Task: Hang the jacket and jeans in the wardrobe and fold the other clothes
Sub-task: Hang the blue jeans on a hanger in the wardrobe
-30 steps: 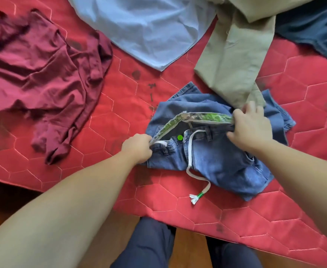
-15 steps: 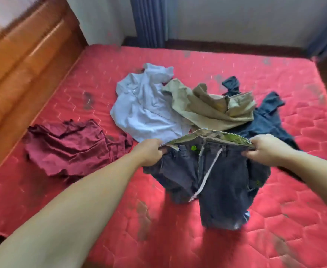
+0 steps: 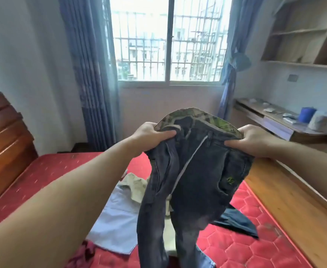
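Red quilted mattress [image 3: 242, 236] on a bed with a wooden headboard [image 3: 2, 144] at left. Lying directly on it: pale blue shirt [image 3: 116, 221] spread flat, khaki garment [image 3: 134, 185] bunched at its far edge and touching it, dark navy garment [image 3: 238, 221] toward the right, maroon garment [image 3: 82, 255] at the near edge.

One pair of jeans [image 3: 193, 171] hangs between two hands, left hand [image 3: 151, 136] and right hand [image 3: 253, 140], while below them lie four other garments: one light blue [image 3: 116, 225], one khaki [image 3: 135, 185], one navy [image 3: 236, 221], one maroon [image 3: 85, 252].
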